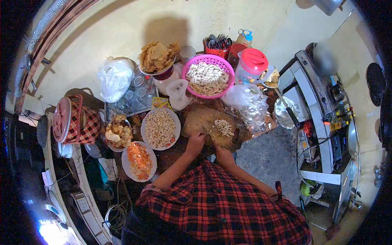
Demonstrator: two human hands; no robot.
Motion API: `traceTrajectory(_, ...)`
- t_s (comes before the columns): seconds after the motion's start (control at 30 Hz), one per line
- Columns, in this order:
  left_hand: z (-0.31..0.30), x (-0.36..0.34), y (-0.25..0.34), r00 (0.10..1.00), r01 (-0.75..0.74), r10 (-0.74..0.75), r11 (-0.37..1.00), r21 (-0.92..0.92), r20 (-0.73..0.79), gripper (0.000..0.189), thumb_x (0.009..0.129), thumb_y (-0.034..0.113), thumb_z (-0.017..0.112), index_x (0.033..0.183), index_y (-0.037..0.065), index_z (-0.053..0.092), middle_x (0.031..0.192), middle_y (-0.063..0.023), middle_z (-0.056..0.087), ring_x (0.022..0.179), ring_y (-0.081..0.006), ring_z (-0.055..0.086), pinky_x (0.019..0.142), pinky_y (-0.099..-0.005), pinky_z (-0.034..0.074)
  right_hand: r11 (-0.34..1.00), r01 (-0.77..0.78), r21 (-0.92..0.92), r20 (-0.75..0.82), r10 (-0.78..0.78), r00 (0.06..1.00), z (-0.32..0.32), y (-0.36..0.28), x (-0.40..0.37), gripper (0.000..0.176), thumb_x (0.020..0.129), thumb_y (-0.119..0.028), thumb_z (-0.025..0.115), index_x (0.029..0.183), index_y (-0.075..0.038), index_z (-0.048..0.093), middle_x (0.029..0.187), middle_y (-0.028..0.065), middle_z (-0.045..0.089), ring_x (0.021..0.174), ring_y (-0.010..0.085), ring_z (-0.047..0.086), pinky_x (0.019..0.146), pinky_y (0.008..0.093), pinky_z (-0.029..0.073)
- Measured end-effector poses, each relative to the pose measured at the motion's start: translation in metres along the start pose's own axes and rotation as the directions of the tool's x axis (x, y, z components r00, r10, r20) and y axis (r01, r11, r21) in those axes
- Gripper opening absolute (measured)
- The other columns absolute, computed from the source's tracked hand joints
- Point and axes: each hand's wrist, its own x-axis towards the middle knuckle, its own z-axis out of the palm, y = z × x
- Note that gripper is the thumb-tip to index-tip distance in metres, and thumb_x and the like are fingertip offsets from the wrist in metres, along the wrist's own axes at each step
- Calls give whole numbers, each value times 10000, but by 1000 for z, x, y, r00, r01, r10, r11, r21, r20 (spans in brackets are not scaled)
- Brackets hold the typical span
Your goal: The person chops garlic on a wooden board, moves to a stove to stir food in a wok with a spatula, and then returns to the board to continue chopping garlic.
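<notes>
A wooden cutting board (198, 119) lies in front of me with a small pile of pale diced pieces (224, 127) on it. My left hand (197, 141) rests at the board's near edge, its fingers together; what they hold is too small to make out. To its right, my right hand (222, 153) is closed near the same edge, just below the diced pile. Whatever it grips is hidden. Behind the board stands a pink basket (232, 77) of pale strips (207, 77). Left of the board, a white plate (178, 122) carries more diced pieces.
A plate of shredded orange vegetables (139, 161) and a bowl of fried food (119, 132) stand at left, beside a checkered container (83, 124). Plastic bags (249, 102) and a red-lidded jug (252, 65) are at right. Farther right is a stove (314, 81).
</notes>
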Motion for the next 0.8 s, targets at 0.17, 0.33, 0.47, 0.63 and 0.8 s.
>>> traceTrajectory(0.17,-3,0,1,997,37,-38,999,29,63,142,764,60,552,880,1,608,885,-146,571,891,-326,543,792,-401,453,998,22,-56,-86,-27,996,11,3,12,647,809,-97,437,1394,-240,199,702,235,576,595,395,583,552,519,472)
traceTrajectory(0.33,-1,-4,-6,995,60,-63,997,41,76,148,785,97,549,893,16,610,848,-134,578,876,-327,547,786,-399,454,999,35,-36,-55,-37,998,8,4,1,645,816,-99,437,1395,-241,190,735,256,571,632,417,577,580,520,462)
traceTrajectory(0.47,-4,-3,-7,997,-4,-3,997,76,82,155,776,89,546,896,13,609,861,-142,576,876,-327,547,782,-397,456,998,-1,-56,-9,0,1000,11,-1,8,610,827,-104,427,1388,-213,215,768,263,575,676,432,576,607,519,453)
traceTrajectory(0.63,-4,-5,-4,996,-77,71,991,107,58,174,766,68,531,908,-1,603,884,-154,569,887,-329,542,794,-393,457,999,30,-42,-98,-34,995,8,-8,11,616,821,-91,431,1391,-188,217,742,254,574,657,419,576,592,521,449)
traceTrajectory(0.8,-1,-9,-8,996,-77,73,994,73,50,198,747,41,537,925,-8,606,894,-142,571,889,-318,543,797,-383,460,997,65,-42,-74,-68,995,7,-2,0,610,820,-82,439,1387,-162,231,704,246,564,613,411,563,573,517,445)
